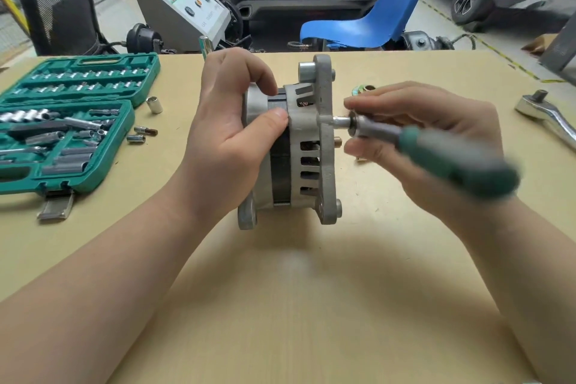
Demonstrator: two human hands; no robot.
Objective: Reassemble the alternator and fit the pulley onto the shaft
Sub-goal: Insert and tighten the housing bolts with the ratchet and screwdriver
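The alternator (293, 146) stands on edge at table (280, 290) centre, left hand (230, 121) clasping its body at nine o'clock to steady it while right hand (414, 134), at three o'clock, pinches the nut driver (436, 153) against a housing bolt

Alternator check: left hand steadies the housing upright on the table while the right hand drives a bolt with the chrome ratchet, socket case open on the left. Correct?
Not quite. In the head view the right hand holds a green-handled driver to the alternator; the chrome ratchet lies untouched on the table. The left hand and the open socket case are as stated.
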